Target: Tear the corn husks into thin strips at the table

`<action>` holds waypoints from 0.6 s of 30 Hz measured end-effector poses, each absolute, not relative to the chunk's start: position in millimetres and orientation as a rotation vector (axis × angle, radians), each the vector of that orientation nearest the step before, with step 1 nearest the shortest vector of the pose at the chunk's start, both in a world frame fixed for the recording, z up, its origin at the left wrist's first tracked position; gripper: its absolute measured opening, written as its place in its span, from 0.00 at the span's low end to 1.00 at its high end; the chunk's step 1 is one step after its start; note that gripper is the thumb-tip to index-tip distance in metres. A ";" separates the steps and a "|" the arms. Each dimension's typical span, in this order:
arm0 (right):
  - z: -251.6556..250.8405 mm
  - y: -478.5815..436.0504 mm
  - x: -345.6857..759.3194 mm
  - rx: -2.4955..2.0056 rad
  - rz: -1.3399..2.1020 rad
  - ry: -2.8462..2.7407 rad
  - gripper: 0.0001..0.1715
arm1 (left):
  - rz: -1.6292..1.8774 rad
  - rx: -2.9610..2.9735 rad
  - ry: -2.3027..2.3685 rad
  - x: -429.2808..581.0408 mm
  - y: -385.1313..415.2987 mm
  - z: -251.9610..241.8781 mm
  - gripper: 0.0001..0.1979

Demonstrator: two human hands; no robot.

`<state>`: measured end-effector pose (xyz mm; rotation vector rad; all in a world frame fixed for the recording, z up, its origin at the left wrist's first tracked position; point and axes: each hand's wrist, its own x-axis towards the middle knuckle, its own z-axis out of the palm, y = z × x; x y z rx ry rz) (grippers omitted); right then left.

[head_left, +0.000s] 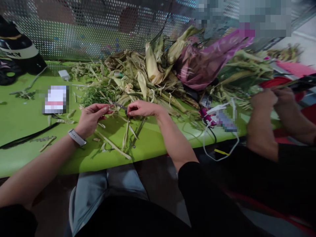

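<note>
My left hand (92, 118), with a white band at the wrist, is pinched closed at the front of the pile. What its fingertips hold is too small to make out. Close by on its right, my right hand (143, 108) is closed around the dark end of a thin dark tool (118, 105). The tool's narrow tip points toward my left fingertips. Behind both hands lie a heap of dry corn husks (143, 87) and a clump of thin green strands (95, 95). Loose pale strips (115, 144) are scattered on the green table (150, 148) below them.
A phone (56, 98) and a white charger (64, 75) lie at the left, near a black bottle-shaped object (21, 47). A purple plastic bag (197, 64) rests on the husks. White cable (206, 148) hangs over the front edge. At the right, another person's hands (264, 100) are at work.
</note>
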<state>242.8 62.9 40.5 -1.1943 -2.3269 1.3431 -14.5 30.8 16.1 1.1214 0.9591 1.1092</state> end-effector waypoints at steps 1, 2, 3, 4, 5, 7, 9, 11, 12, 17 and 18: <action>39.3 64.1 242.9 -1.176 1.398 -2.256 0.06 | 1.102 1.052 0.923 -13.9 31.7 17.2 0.10; 37.7 65.0 242.7 -1.151 1.450 -2.170 0.06 | 1.088 0.992 0.892 -13.3 32.3 18.1 0.09; 35.9 65.6 241.9 -1.118 1.494 -2.066 0.07 | 1.071 0.944 0.867 -12.7 32.6 18.9 0.08; 34.1 65.7 240.4 -1.073 1.535 -1.947 0.08 | 1.051 0.911 0.844 -12.0 32.6 19.5 0.07; 32.1 65.3 238.2 -1.016 1.574 -1.823 0.10 | 1.032 0.893 0.822 -11.3 32.0 20.1 0.07; 28.1 63.1 231.0 -0.874 1.656 -1.597 0.13 | 0.991 0.892 0.780 -9.4 29.7 21.5 0.07; 24.4 59.8 221.5 -0.725 1.736 -1.444 0.16 | 0.946 0.899 0.745 -7.8 26.7 23.1 0.10; 21.7 56.5 212.3 -0.613 1.800 -1.371 0.17 | 0.915 0.905 0.735 -7.2 24.7 24.9 0.14; 21.0 55.2 208.8 -0.577 1.825 -1.351 0.17 | 0.909 0.912 0.740 -7.5 24.3 25.6 0.17; 24.7 53.1 209.3 -0.573 1.847 -1.420 0.14 | 0.942 1.025 0.759 -12.1 26.2 27.3 0.18; 26.2 53.3 212.1 -0.589 1.831 -1.464 0.14 | 0.946 1.048 0.759 -12.9 26.0 27.5 0.18</action>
